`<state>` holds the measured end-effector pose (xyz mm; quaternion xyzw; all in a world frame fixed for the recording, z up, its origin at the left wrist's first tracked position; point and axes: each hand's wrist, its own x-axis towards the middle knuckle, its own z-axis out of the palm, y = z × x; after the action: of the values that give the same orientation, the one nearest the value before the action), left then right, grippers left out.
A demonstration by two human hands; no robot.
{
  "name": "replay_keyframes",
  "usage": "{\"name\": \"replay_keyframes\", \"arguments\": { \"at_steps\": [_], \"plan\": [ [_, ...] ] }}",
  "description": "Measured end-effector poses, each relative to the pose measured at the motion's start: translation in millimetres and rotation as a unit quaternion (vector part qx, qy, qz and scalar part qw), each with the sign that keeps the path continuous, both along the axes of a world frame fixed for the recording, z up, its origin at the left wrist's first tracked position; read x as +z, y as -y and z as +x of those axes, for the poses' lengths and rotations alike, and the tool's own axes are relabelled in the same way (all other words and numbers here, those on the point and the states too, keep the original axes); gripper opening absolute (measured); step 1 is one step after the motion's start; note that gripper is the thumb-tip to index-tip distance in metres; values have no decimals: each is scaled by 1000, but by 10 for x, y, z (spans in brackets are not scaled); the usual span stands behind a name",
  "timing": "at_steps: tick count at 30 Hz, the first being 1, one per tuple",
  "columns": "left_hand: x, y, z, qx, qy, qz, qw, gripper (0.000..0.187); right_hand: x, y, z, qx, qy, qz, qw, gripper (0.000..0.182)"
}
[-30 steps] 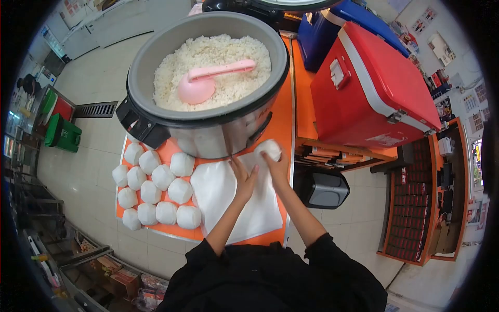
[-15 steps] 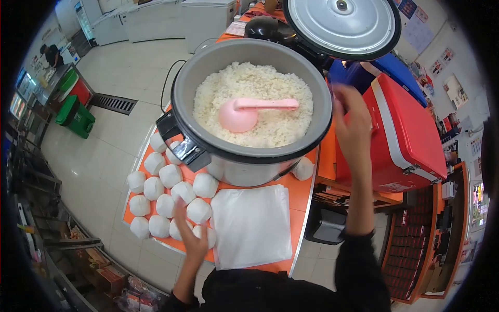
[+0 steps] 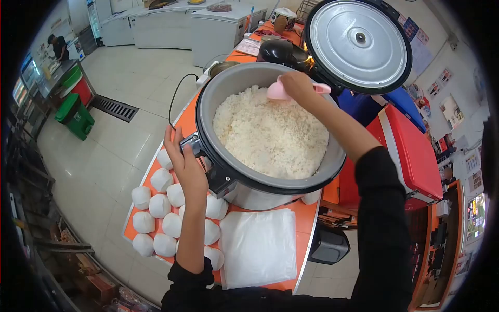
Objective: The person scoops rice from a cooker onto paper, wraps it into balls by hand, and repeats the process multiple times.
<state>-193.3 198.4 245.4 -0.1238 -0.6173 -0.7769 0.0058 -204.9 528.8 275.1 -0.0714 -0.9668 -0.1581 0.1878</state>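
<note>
A large cooker pot [image 3: 332, 169] full of white rice [image 3: 270, 135] stands on the orange table, its round lid [image 3: 358, 44] raised behind it. My right hand [image 3: 300, 87] is closed round the pink scoop [image 3: 278, 92], whose bowl rests at the far part of the rice. My left hand [image 3: 188, 169] is at the cooker's left front, beside its black latch [image 3: 210, 169], with fingers spread. White wrapped rounds [image 3: 159, 206] sit in rows left of the cooker. In front of it lies a stack of white sheets [image 3: 260, 249].
A red cool box [image 3: 413, 151] stands right of the cooker, with a blue one [image 3: 405, 106] behind. A green bin [image 3: 74, 115] is on the floor at left. Another person [image 3: 58, 48] is far off at the upper left. A black cable hangs beside the cooker's left side.
My right hand has moved left over the pot and taken hold of the pink scoop, which is now farther back. My left hand has risen from the rounds to the cooker's side.
</note>
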Motion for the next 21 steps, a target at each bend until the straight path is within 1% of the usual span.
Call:
{"name": "replay_keyframes", "arguments": {
  "at_steps": [1, 4, 5, 6, 7, 8, 9, 11, 13, 14, 15, 17, 18, 20, 21],
  "plan": [
    [13, -13, -8, -2, -1, 0, 1000, 46, -1, -21, -27, -50, 90, 47, 994, 22],
    [-23, 3, 6, -6, 26, 6, 1000, 44, 93, -66, 131, -99, 189, -13, 977, 23],
    [-93, -10, -41, -1, -5, 1, 1000, 43, 138, 17, 196, -100, 193, -11, 976, 23],
    [-135, -17, -64, 3, -36, -4, 999, 42, 174, 185, 288, -59, 214, -9, 975, 24],
    [-137, -13, -55, 2, -32, -2, 999, 42, 167, 328, 349, -19, 234, -8, 972, 25],
    [-124, -11, -48, 3, -43, -3, 999, 40, 99, 439, 332, -43, 242, -37, 969, 20],
    [-109, -13, -47, 2, -54, -5, 999, 39, 112, 556, 362, -47, 243, -37, 968, 20],
    [-150, -19, -87, -6, -48, 1, 999, 37, 143, 760, 524, -47, 327, -44, 943, 23],
    [-193, -27, -125, -20, -20, 11, 1000, 37, 110, 980, 786, 49, 397, -122, 908, 30],
    [-186, -40, -117, -11, -12, 12, 1000, 36, 147, 1122, 947, -23, 419, -159, 894, 39],
    [-199, -28, -88, -16, -10, 17, 1000, 36, 354, 1302, 1083, -39, 422, -200, 883, 44],
    [-200, -20, -120, -25, -11, 25, 999, 35, 307, 1097, 1204, 31, 396, -237, 887, 42],
    [-203, -22, -132, -27, -17, 29, 999, 35, 376, 1096, 1194, 29, 390, -234, 890, 42],
    [-234, -36, -131, -1, -71, 3, 997, 35, 551, 1033, 1123, -110, 468, -333, 811, 34],
    [-224, -34, -120, -1, -76, 5, 997, 35, 528, 891, 1029, -110, 463, -333, 814, 34]
  ]
}}
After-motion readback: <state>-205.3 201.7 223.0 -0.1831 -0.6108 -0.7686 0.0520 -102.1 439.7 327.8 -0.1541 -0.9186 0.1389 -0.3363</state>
